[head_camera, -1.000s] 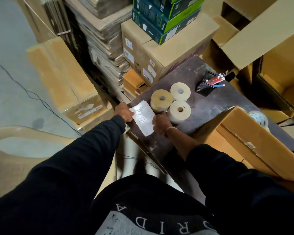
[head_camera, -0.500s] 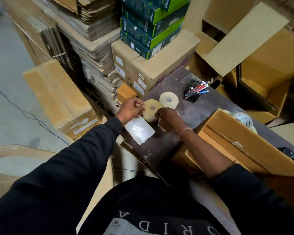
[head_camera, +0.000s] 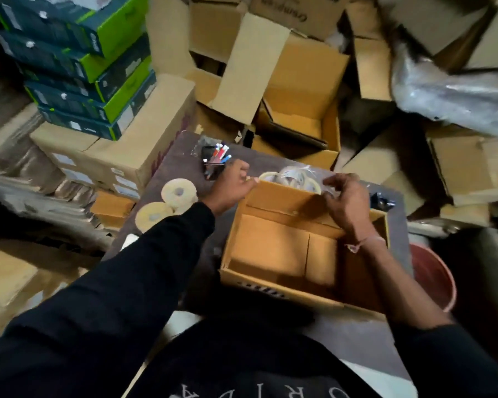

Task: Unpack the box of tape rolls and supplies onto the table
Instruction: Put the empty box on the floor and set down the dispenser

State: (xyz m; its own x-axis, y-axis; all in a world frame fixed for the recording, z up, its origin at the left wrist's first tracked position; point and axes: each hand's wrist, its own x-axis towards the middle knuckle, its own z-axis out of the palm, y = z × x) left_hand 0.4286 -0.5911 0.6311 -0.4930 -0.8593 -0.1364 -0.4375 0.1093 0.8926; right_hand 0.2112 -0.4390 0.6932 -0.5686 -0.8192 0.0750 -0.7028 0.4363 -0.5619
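Note:
An open brown cardboard box (head_camera: 273, 285) stands on the dark table (head_camera: 181, 152), and its visible inside looks bare. My left hand (head_camera: 232, 186) is closed on the left end of the box's far flap (head_camera: 285, 196). At the flap's right end my right hand (head_camera: 347, 205) hovers with fingers curled and apart. Clear tape rolls (head_camera: 296, 175) lie on the table just beyond the flap. Two beige tape rolls (head_camera: 179, 192) (head_camera: 153, 216) lie flat left of the box, partly hidden by my left sleeve. A white paper slip (head_camera: 129, 240) peeks out at the table's left edge.
A black holder with coloured pens (head_camera: 215, 160) stands at the table's far left. A small dark object (head_camera: 381, 200) lies at the far right. Open cartons (head_camera: 302, 116) crowd behind, green boxes (head_camera: 78, 67) are stacked at left, and a red bucket (head_camera: 434, 278) sits right of the table.
Both hands left the beige rolls and the paper slip and moved right to the box's far flap. The view swung right and now looks down into the box.

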